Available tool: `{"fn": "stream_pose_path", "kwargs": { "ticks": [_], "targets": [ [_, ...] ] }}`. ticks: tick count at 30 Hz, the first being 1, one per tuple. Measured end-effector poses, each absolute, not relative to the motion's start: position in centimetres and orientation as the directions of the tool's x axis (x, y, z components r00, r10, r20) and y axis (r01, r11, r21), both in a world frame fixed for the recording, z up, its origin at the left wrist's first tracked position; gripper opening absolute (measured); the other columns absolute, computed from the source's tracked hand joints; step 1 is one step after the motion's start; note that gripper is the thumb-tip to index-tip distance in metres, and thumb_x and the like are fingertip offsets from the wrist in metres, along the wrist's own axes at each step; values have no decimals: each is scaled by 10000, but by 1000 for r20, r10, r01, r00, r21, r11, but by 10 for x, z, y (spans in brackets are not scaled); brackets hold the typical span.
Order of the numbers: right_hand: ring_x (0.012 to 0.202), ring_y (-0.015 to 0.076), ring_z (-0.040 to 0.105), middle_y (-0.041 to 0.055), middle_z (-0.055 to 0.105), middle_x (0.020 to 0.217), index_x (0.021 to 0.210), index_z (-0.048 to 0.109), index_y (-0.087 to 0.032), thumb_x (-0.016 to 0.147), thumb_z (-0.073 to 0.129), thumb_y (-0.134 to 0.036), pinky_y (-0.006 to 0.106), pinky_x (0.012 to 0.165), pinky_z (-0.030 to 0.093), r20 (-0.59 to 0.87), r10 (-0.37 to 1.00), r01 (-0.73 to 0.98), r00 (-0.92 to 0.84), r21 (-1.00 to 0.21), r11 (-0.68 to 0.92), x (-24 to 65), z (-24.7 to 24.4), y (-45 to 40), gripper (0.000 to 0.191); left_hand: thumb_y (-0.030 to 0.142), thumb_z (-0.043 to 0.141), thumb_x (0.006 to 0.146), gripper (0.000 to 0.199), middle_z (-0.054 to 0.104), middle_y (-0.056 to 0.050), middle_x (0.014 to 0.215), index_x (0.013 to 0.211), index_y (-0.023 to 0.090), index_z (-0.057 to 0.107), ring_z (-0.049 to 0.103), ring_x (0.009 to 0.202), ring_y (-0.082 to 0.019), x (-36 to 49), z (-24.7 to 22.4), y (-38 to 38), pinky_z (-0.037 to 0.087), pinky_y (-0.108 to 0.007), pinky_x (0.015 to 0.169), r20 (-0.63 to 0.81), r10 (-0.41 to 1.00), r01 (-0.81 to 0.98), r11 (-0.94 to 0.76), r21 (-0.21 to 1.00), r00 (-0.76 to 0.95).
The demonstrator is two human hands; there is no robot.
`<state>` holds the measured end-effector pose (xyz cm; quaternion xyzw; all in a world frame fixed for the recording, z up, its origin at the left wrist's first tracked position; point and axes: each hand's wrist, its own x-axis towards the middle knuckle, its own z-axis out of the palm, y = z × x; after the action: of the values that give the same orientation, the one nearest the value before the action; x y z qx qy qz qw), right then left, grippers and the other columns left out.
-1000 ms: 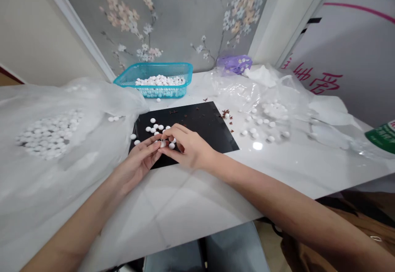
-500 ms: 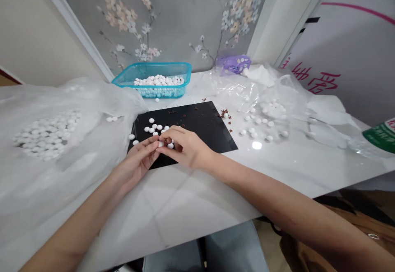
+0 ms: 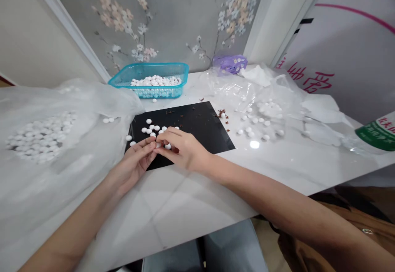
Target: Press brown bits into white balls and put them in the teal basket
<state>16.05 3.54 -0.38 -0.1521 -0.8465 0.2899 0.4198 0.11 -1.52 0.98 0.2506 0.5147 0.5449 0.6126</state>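
Observation:
Over the front left of a black mat (image 3: 203, 126), my left hand (image 3: 138, 159) and my right hand (image 3: 185, 146) meet fingertip to fingertip. Between them is a small round white piece (image 3: 158, 145), mostly covered by the fingers. Both hands are closed in a pinch on it. Several more white pieces (image 3: 149, 121) lie loose on the mat just beyond the fingers and at its left edge. Small reddish-brown bits (image 3: 169, 112) are scattered across the mat's far part.
A blue plastic basket (image 3: 185, 74) holding many white pieces stands behind the mat. To the left spreads a clear bag (image 3: 89, 140) of white pieces. Reddish-brown scraps (image 3: 221, 112), crumpled plastic (image 3: 237, 93), a purple packet (image 3: 230, 64) and a green-labelled bottle (image 3: 376, 134) lie right.
The whole view has shifted slightly, so things sit a little further left. Between the fingers, the white piece is more covered, and a reddish spot beside it no longer shows.

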Motion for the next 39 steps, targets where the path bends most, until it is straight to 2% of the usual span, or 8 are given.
{"fn": "stream_pose_path", "kwargs": {
  "ticks": [8,14,18,21,25,29,34,39],
  "targets": [
    [801,113,551,46,567,927,960,517,-150,878,529,-289,201,585,381,495,461,201,-737,-491,848,168,7,46,162,123,696,704,189,688,-10,804,886,160,659,635,693,-70,3,12,-15,519,-96,627,-346,928,-285,298,911,-137],
    [757,138,556,58,582,927,922,537,-151,866,525,-431,242,606,365,403,516,361,-756,-400,842,181,16,61,286,311,745,658,326,675,-3,766,937,213,608,636,762,-136,0,14,-19,496,-177,634,-117,973,167,151,974,-198],
    [745,151,567,51,607,902,852,565,-157,895,474,-352,255,589,343,296,604,524,-740,-308,794,189,20,71,220,342,729,655,268,678,-29,857,871,217,632,612,795,-175,2,14,-22,471,-228,642,126,978,563,-11,826,-165],
    [774,170,577,65,620,924,857,582,-160,869,478,-273,262,601,356,242,684,635,-688,-253,729,194,21,81,154,356,670,711,199,676,-23,883,867,233,656,591,755,-165,1,12,-22,464,-238,631,189,978,722,-71,689,-84],
    [792,191,583,81,633,876,800,604,-163,790,502,-175,268,628,394,162,827,783,-538,-269,562,213,26,97,103,342,641,742,171,672,-25,960,877,237,655,585,738,-142,-4,7,-21,460,-220,619,191,981,726,-113,678,-26],
    [611,136,568,53,631,738,768,629,-150,712,559,-147,240,570,419,9,945,873,-328,-378,307,248,39,111,90,340,656,732,193,657,-30,984,886,227,634,584,740,-131,-3,8,-20,451,-207,613,193,979,667,-104,738,-60],
    [486,114,546,8,594,595,744,659,-166,589,671,-157,219,473,434,-479,842,931,-247,-358,69,280,46,118,155,350,651,730,194,657,-14,917,889,239,639,578,747,-135,-3,20,-19,430,-208,629,196,971,682,-51,730,-138],
    [506,121,566,11,606,611,683,643,-177,575,642,-101,221,477,456,-517,813,917,-268,-396,51,280,39,119,132,392,618,745,249,644,-5,945,935,231,608,574,814,-160,-45,50,-22,411,-222,668,258,916,780,87,619,-306]
  ]
}}
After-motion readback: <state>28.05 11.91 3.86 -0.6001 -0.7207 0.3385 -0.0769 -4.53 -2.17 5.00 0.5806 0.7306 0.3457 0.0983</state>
